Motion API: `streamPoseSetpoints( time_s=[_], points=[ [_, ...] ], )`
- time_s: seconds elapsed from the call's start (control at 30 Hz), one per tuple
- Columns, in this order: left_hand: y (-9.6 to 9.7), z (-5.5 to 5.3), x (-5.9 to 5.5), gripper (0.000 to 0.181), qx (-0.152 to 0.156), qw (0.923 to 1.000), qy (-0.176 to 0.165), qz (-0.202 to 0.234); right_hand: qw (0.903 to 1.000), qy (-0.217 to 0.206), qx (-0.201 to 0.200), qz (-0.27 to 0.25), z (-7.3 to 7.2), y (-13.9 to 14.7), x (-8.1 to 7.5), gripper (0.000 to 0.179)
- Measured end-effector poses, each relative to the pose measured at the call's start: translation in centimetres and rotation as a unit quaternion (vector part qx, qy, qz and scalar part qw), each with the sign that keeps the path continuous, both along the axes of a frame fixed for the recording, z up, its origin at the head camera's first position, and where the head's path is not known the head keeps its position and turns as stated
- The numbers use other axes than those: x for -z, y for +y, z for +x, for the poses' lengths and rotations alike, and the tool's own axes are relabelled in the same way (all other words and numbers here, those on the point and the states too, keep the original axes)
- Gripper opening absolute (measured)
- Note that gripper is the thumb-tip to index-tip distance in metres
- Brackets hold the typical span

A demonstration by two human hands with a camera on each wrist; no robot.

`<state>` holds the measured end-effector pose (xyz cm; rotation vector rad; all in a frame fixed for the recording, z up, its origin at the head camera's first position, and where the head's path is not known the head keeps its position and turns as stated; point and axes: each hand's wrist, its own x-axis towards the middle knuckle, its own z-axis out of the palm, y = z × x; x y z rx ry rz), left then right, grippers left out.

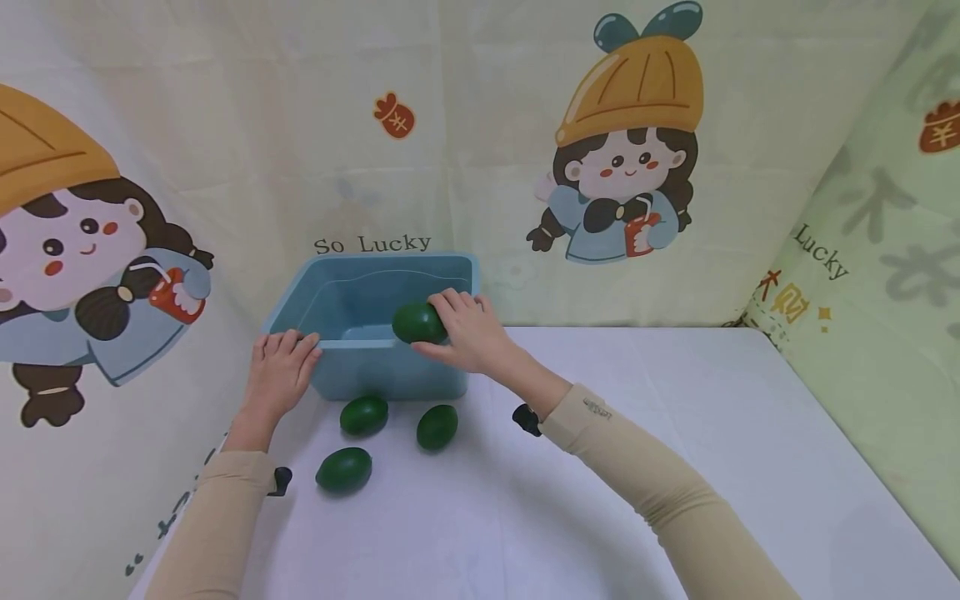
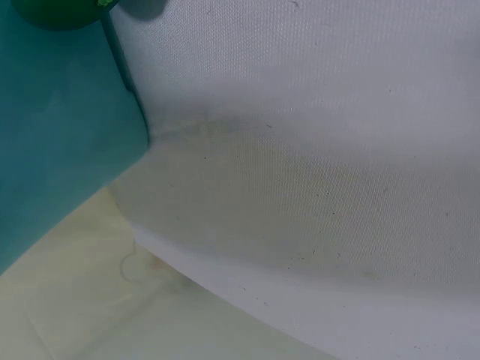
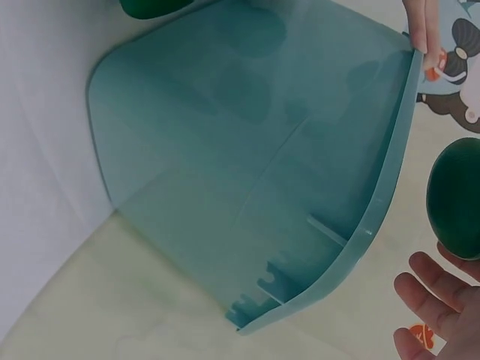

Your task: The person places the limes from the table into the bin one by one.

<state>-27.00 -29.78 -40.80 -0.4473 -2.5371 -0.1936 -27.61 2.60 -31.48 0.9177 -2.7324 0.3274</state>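
Observation:
A blue plastic bin (image 1: 386, 371) stands against the back wall cloth. My left hand (image 1: 281, 371) grips its front rim near the left corner, fingers hooked over the edge; those fingers (image 3: 422, 30) also show at the top of the right wrist view. In my right hand (image 1: 472, 333) is a smooth dark green oval fruit (image 1: 417, 322), held above the bin's front rim toward the right side. Three similar green fruits lie on the table before the bin: one at its foot (image 1: 364, 415), one to the right (image 1: 437, 427) and one nearer me (image 1: 344, 470).
White cloth covers the table (image 1: 600, 500), which stretches to the right of the bin. Behind it hangs a printed wall cloth (image 1: 480, 167) with cartoon figures, and another cloth (image 1: 885, 275) closes off the right side.

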Motion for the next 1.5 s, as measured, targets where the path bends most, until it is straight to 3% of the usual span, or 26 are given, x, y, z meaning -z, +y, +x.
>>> streamPoseSetpoints(
  time_s=[0.83,1.1,1.5],
  points=[
    [-0.1,-0.2,0.1,0.045,-0.007,1.0000,-0.005,0.000,0.9990,-0.028,0.034,0.009,-2.0,-0.9,0.3,0.070],
    [0.1,-0.2,0.0,0.037,-0.016,0.9997,-0.020,-0.004,0.9982,-0.037,0.047,0.006,-2.8,-1.1,0.7,0.071],
    [-0.1,-0.1,0.0,0.037,-0.015,0.9996,-0.023,-0.004,0.9970,-0.046,0.061,0.010,-3.7,-1.6,1.1,0.073]
  ],
)
